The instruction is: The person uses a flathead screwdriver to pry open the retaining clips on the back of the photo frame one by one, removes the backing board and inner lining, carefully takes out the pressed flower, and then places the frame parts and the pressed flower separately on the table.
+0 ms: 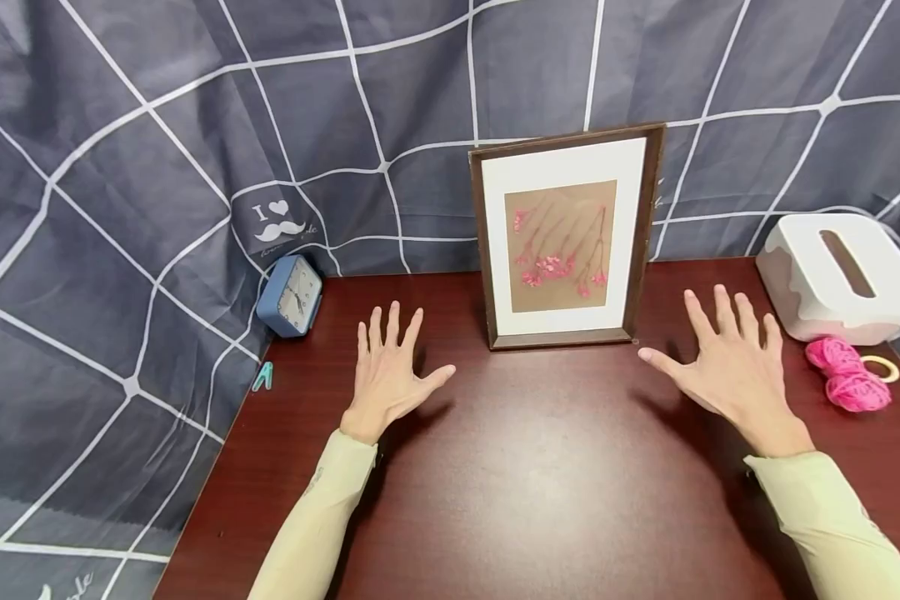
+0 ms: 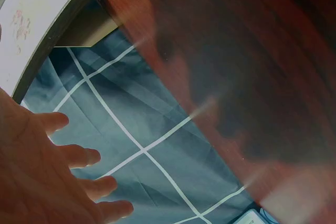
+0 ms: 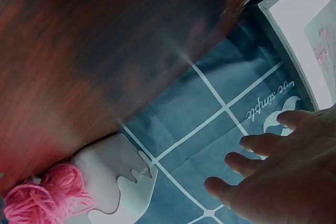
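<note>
Head view alone shows both — left hand (image 1: pixel 387 377) and right hand (image 1: pixel 727 364) — spread, holding nothing, flanking the picture frame (image 1: pixel 566 237); right-wrist view shows only pink yarn (image 3: pixel 42 195).

This looks like a home desk corner dressed as a small staging area. A dark red wooden tabletop (image 1: pixel 540 467) stands against a grey checked fabric backdrop (image 1: pixel 157 167). Household things sit on it: a framed flower picture (image 1: pixel 566 237) at the far middle, a blue alarm clock (image 1: pixel 291 296) far left, a white tissue box (image 1: pixel 843 275) and pink yarn (image 1: pixel 847 375) on the right.
</note>
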Action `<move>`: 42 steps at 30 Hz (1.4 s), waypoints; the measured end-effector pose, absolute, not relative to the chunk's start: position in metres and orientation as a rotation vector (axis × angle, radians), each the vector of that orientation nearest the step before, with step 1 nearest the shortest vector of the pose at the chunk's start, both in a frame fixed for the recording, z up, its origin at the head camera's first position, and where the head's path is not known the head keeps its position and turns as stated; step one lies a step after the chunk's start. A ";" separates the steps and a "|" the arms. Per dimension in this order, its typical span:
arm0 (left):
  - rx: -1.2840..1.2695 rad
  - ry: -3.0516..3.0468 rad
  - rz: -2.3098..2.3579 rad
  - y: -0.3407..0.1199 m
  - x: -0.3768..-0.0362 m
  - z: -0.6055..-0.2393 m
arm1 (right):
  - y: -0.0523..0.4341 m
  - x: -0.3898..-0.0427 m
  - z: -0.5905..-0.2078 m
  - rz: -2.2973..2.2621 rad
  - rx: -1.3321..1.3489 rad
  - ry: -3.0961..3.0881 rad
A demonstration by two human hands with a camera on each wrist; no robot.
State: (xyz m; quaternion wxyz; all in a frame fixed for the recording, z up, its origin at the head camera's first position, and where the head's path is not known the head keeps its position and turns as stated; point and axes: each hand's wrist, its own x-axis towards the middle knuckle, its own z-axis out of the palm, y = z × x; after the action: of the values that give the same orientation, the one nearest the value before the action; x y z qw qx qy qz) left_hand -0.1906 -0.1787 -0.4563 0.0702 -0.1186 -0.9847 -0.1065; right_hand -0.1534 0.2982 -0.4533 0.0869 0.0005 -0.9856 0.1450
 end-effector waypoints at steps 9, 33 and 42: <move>-0.345 -2.940 -0.358 -0.178 -0.193 -0.456 | 0.302 -0.159 -0.446 0.420 0.020 -2.924; -0.282 -2.558 -1.231 -0.155 -0.198 -0.438 | 0.285 -0.174 -0.429 1.262 -0.135 -2.474; -0.267 -2.455 -1.662 -0.120 -0.230 -0.425 | 0.277 -0.211 -0.400 1.313 -0.080 -2.399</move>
State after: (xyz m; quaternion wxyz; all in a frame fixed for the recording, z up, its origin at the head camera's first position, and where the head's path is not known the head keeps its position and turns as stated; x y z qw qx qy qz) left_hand -0.2301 -0.1196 -0.4254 0.0824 -0.0893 -0.8219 -0.5565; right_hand -0.2107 0.2775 -0.4004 0.2012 -0.0287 -0.8589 0.4701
